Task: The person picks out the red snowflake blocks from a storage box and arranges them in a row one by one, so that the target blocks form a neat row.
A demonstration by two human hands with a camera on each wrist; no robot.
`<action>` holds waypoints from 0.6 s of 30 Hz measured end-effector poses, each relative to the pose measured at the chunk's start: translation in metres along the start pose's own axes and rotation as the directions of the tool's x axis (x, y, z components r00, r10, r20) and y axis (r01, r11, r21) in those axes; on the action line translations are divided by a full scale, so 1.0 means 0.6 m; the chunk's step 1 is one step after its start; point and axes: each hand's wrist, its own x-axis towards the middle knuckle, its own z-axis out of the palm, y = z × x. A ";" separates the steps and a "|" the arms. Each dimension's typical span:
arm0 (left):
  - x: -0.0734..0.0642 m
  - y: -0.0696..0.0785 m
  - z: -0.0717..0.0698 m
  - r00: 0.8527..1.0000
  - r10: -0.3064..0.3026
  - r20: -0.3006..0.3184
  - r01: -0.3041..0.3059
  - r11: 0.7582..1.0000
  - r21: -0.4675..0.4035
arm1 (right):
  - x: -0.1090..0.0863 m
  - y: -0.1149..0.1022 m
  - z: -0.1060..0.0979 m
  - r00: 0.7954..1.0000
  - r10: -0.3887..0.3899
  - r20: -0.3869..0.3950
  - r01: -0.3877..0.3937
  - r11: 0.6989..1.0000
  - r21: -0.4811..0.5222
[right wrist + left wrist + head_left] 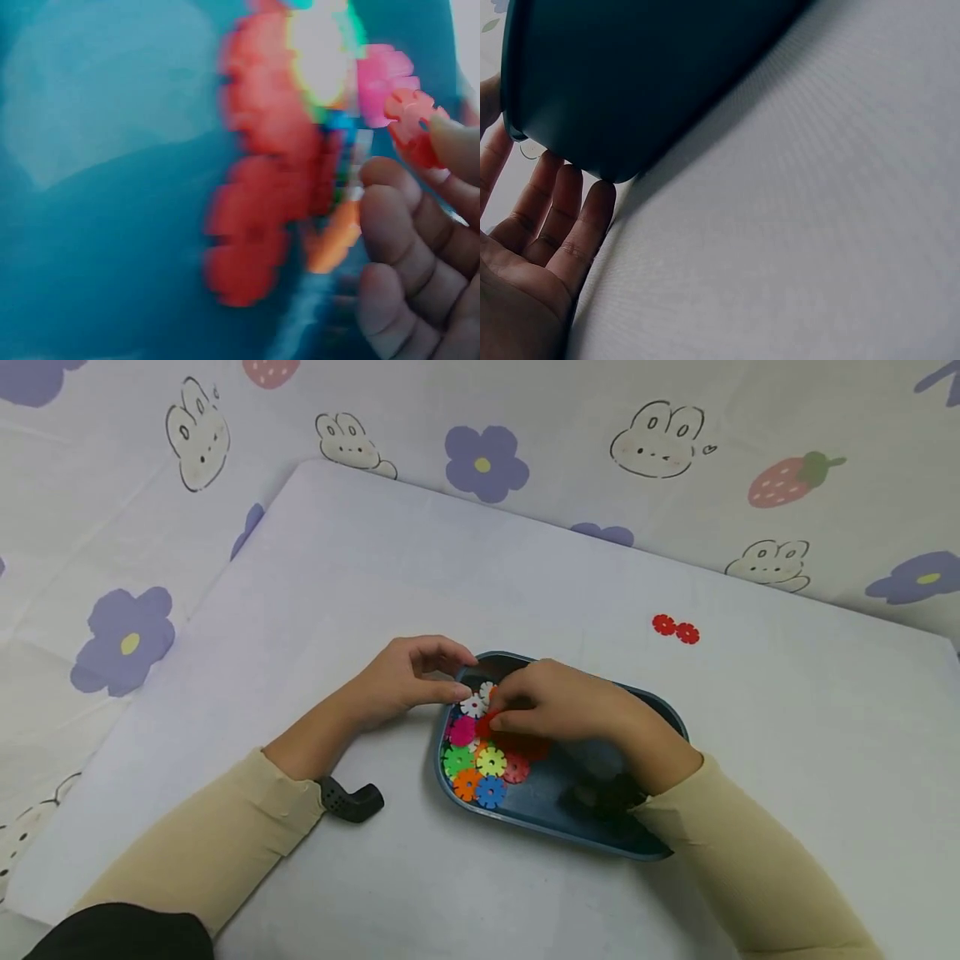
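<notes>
A dark blue-green tray [555,810] holds a pile of small notched plastic discs, shaped like snowflakes, at its left end. My left hand [412,677] grips the tray's left end, its thumb at the rim and fingertips against the outer wall [615,97]. Over the pile, my right hand [562,697] pinches a red notched disc [411,120] between thumb and forefinger. Pink [462,732], green [456,762], yellow [491,762], orange [467,785], blue [491,792] and white discs [473,705] show beside it. More red discs [247,232] lie under the right hand, blurred in the right wrist view.
Two red discs [676,629] lie side by side on the white table [487,568], beyond the tray to the right. A black curved device [352,802] sits at the left cuff. Patterned cloth [555,410] with rabbits and flowers lies behind the table.
</notes>
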 end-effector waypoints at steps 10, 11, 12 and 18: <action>-0.001 0.003 0.001 1.000 -0.025 -0.011 0.025 1.000 -0.004 | -0.091 -0.023 -0.059 0.906 0.123 -0.405 -0.069 0.987 0.146; -0.001 0.003 0.002 1.000 -0.027 -0.014 0.027 1.000 -0.004 | -0.096 -0.023 -0.063 0.901 0.128 -0.415 -0.071 0.986 0.149; -0.001 0.004 0.003 1.000 -0.026 -0.015 0.026 1.000 -0.005 | -0.102 -0.022 -0.066 0.896 0.138 -0.422 -0.078 0.984 0.157; -0.004 0.006 0.006 0.999 -0.039 -0.016 0.039 0.999 0.019 | -0.136 0.008 -0.078 0.851 0.208 -0.482 -0.095 0.964 0.249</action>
